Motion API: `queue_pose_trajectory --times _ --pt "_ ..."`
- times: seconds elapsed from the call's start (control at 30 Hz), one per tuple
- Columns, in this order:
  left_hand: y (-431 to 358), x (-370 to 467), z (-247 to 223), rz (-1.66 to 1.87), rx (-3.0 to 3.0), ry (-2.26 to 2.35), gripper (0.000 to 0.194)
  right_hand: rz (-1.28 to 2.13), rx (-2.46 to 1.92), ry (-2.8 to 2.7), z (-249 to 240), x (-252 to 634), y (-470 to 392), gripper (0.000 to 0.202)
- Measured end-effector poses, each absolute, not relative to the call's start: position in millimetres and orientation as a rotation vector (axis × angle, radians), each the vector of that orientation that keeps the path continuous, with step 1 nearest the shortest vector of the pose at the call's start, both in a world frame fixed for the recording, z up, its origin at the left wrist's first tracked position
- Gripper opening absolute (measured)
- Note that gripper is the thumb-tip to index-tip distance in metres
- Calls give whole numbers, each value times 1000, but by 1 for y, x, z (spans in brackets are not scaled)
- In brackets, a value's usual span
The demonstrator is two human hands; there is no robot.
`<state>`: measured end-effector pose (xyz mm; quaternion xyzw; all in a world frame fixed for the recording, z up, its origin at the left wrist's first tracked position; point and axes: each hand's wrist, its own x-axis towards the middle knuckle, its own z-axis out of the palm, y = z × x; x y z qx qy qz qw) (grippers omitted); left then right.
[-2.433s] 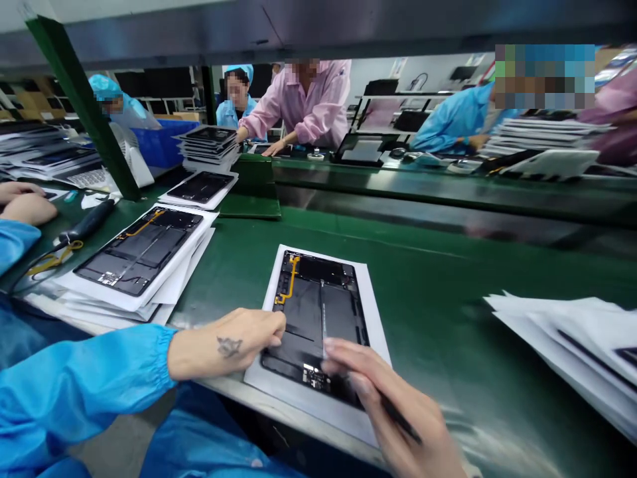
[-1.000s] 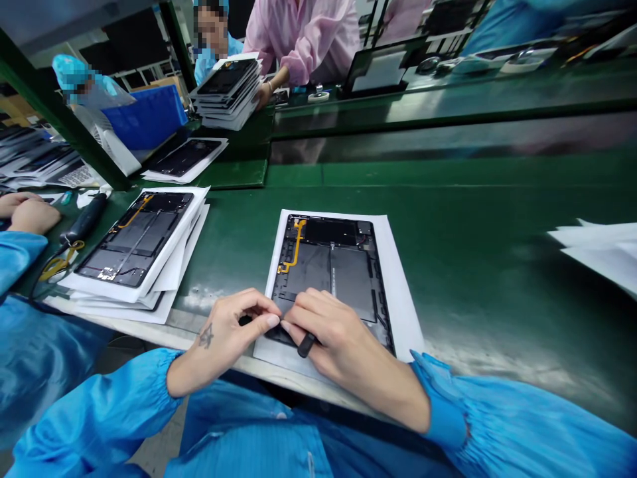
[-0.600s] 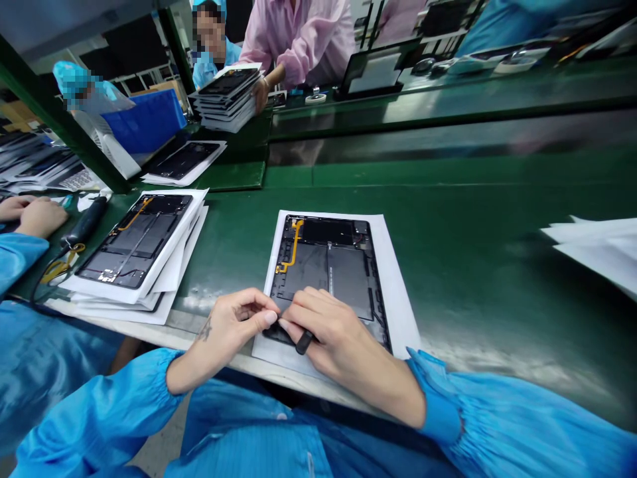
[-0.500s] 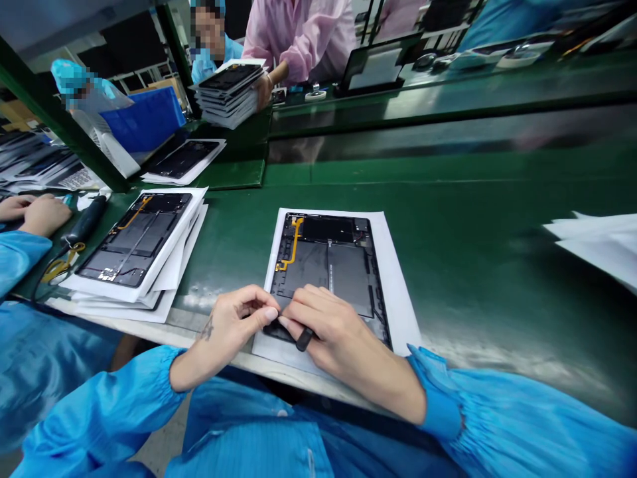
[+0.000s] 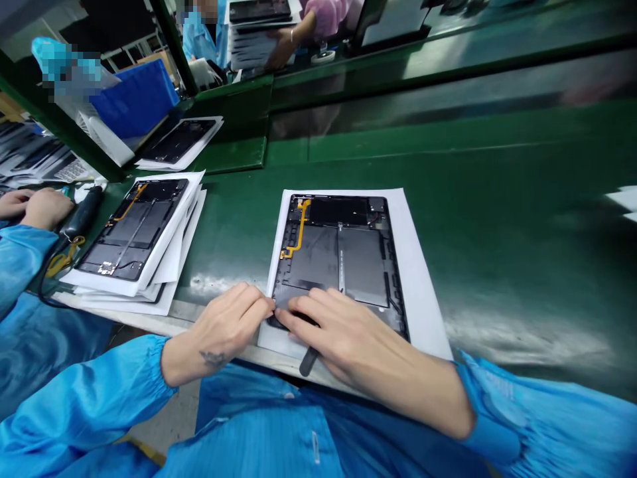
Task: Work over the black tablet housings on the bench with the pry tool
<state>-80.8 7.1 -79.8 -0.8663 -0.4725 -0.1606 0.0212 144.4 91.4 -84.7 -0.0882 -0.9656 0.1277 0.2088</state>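
An opened tablet [image 5: 318, 255] lies before me on a white paper sheet [image 5: 423, 285], its dark batteries and an orange ribbon cable [image 5: 302, 229] exposed. At the tablet's near left corner, my left hand [image 5: 223, 328] has its fingertips pinched together; whatever they hold is too small to see. My right hand [image 5: 343, 332] rests over the tablet's near edge, its fingers closed around a slim black tool [image 5: 309, 362] with a rounded end. That end sticks out below the palm, while the tool's tip is hidden. Both hands' fingertips nearly meet at the corner.
To the left is a stack with another opened tablet [image 5: 134, 229] on white sheets. Beyond it lie one more tablet [image 5: 179, 141] and a blue bin [image 5: 134, 99]. A neighbour's hands [image 5: 44, 207] are at far left; another person's hand [image 5: 283, 48] supports a stack.
My view has shifted, and the tablet appears larger. My left hand has turned knuckles up; my right fingers lie flatter, and more of the black tool shows. The far person's stack has moved right.
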Motion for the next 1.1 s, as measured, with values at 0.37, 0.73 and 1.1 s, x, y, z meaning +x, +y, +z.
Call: queue_pose_trajectory --times 0.37,0.73,1.1 --pt "-4 -95 -79 -739 -2638 -1492 22 300 -214 -2683 -94 142 91 28" --pt "-9 -91 -74 -557 -2722 -1320 31 308 -206 -2674 -89 139 91 30" --pt "-3 -90 -78 -354 -2646 -1097 21 398 -512 -2585 -65 152 93 49"
